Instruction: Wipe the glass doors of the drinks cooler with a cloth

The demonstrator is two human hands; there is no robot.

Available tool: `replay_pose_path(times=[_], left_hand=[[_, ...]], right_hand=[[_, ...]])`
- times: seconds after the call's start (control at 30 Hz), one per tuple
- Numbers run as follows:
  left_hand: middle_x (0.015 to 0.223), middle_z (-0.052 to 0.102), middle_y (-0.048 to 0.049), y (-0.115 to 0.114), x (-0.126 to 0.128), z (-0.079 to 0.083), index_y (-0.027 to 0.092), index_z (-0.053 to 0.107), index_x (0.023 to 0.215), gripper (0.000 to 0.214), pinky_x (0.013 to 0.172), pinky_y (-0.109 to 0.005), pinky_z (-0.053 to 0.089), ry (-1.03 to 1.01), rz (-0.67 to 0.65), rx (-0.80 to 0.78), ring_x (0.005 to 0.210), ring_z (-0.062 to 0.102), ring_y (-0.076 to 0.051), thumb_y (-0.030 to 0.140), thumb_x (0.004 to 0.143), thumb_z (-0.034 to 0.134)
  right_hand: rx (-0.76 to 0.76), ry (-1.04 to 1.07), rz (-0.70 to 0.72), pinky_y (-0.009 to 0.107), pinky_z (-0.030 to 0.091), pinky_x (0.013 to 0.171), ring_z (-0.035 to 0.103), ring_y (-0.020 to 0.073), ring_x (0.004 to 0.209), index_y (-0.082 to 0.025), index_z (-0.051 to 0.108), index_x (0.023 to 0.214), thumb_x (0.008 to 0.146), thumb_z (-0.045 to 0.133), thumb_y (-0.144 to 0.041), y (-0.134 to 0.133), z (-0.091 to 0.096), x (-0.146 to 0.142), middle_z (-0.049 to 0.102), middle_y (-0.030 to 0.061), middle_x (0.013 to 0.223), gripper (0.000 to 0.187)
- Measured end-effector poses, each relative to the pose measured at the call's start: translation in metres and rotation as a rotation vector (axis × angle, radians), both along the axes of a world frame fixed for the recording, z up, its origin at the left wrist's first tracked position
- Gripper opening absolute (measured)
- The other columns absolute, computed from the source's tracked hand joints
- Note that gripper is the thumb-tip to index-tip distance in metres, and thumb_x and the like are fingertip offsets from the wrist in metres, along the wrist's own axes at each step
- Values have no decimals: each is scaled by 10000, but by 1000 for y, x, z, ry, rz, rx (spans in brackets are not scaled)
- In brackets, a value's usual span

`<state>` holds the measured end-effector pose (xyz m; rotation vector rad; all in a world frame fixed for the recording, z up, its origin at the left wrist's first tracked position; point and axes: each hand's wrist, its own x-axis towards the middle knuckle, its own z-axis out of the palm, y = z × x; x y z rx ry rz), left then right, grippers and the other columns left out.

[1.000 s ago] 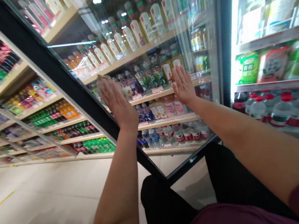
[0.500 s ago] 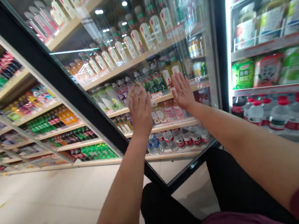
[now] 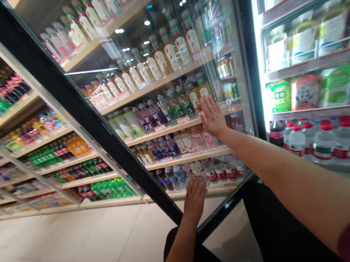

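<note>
I face an open glass fridge door (image 3: pixel 162 30) with a black frame (image 3: pixel 72 101). My right hand (image 3: pixel 212 116) lies flat on the glass at mid height, fingers stretched upward and open. My left hand (image 3: pixel 196 196) presses on the glass low down, near the door's bottom edge. The crumpled beige cloth seen under it earlier is hidden beneath the palm. Through the glass I see shelves of drink bottles (image 3: pixel 160 60).
To the right the lit fridge interior shows shelves with red-capped water bottles (image 3: pixel 323 142) and green packs (image 3: pixel 280 94). More glass-fronted drink shelves (image 3: pixel 52 150) run off to the left. Pale floor tiles (image 3: pixel 65 250) lie below. My black trousers (image 3: pixel 269 221) are under the door.
My left hand has swept down the glass from mid height to the door's bottom edge, and the cloth is no longer visible. The right hand stays flat in place.
</note>
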<state>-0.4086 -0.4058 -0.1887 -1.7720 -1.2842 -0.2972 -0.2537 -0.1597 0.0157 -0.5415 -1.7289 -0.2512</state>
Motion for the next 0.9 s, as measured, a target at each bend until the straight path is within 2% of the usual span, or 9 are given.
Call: replay_pose_path(times=[0.13,0.23,0.33,0.4,0.47,0.57,0.73,0.9], left_hand=[[1364,657,-46,-7,-5,-44,178,671,1221,300,1191,-419,396,-23,-63,12,1424,457,-220,115,980,504],[1369,654,-42,-14,-3,-63,193,690,1170,260,1145,-411,454,-60,-53,-51,1400,489,-214,137,981,520],[1360,660,-49,-18,1,-63,207,701,1145,265,1084,-385,510,-88,-52,-105,1349,546,-191,146,998,489],[1334,676,-54,-17,1,-52,201,693,1167,285,1056,-367,533,-91,-75,-99,1317,575,-175,149,1012,460],[1302,695,-40,-11,1,-32,200,692,1162,282,1057,-360,535,-73,-120,-69,1316,574,-168,156,1019,453],[1347,669,-27,4,3,13,208,692,1144,248,1115,-394,492,-45,-153,-51,1410,476,-195,161,1011,488],[1439,599,-48,30,14,107,195,652,1232,274,1169,-442,429,73,-136,29,1459,406,-242,164,1006,500],[1508,526,-74,39,18,208,208,626,1286,310,1201,-474,354,127,-66,149,1492,345,-261,173,1007,495]], right_hand=[[4,13,-2,524,192,1260,206,219,1553,-237,123,1624,1033,110,-488,-1,0,0,322,69,1648,642],[2,25,-8,524,201,1258,212,219,1551,-240,124,1624,1033,107,-491,-1,-1,-1,333,67,1643,643],[7,24,-8,524,209,1255,222,226,1548,-230,126,1624,1033,110,-490,-1,-2,-1,339,74,1640,645],[6,16,-10,520,205,1258,222,224,1548,-236,114,1625,1034,118,-484,-1,-2,0,327,70,1646,641],[4,9,-9,522,200,1258,211,224,1551,-238,95,1626,1036,124,-475,-1,-3,0,307,67,1654,636],[7,0,-11,522,187,1260,178,225,1558,-224,70,1626,1041,129,-458,0,-3,0,266,64,1671,632],[18,-10,-19,499,155,1271,147,218,1565,-220,41,1626,1049,134,-444,2,-5,-1,212,51,1688,625],[45,0,-30,491,162,1272,152,211,1564,-230,26,1626,1054,156,-446,3,-5,-1,239,57,1679,625]])
